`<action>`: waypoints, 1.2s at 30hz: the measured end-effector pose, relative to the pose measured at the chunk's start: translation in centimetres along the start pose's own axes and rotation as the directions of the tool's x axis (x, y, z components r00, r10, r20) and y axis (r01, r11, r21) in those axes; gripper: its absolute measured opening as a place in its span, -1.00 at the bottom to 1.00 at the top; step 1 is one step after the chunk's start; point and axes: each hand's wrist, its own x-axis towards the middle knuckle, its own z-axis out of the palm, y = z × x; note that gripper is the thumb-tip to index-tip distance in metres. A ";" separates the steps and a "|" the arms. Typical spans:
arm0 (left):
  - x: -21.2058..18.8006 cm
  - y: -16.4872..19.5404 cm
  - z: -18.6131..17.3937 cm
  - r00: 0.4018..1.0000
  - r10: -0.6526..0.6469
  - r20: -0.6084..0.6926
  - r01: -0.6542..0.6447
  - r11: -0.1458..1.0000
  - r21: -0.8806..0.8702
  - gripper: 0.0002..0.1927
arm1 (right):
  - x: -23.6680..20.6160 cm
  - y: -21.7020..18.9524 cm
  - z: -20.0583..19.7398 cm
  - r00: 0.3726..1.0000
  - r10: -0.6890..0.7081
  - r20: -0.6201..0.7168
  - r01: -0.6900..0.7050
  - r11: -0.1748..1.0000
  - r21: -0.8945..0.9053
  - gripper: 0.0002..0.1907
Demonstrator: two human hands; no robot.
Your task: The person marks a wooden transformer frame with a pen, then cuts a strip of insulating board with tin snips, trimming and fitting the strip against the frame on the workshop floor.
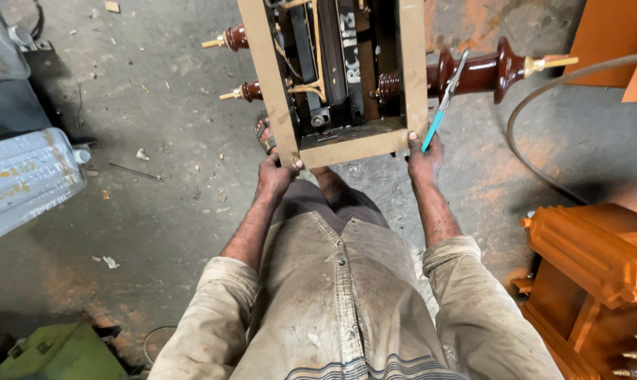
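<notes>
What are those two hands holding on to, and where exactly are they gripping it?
Both grip the tan box frame at its near bottom corners: left hand on the left corner, right hand on the right, which also holds pliers by their blue handle.

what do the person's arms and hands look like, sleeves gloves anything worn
Both hands, the left hand and the right hand, are bare: no gloves, and no rings or watch that can be seen. The forearms are bare too, smudged with dirt. Loose, grimy beige shirt sleeves are rolled up near the elbows.
</notes>
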 end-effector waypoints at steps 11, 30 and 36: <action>0.2 1.3 -0.6 0.987 -0.156 0.048 0.153 0.986 0.070 -0.67 | -0.1 0.0 -2.9 0.998 0.012 0.067 -0.013 1.000 0.022 -0.47; 5.2 6.7 -36.6 0.862 0.288 0.418 -0.459 0.793 0.401 -0.40 | -28.3 -11.6 26.0 0.866 0.056 0.497 -0.319 0.827 0.463 -0.69; 6.0 8.4 -67.4 0.769 0.401 -0.498 -0.239 0.902 0.359 -0.61 | -31.5 -20.9 37.5 0.557 -0.594 0.581 0.212 0.778 0.592 -0.75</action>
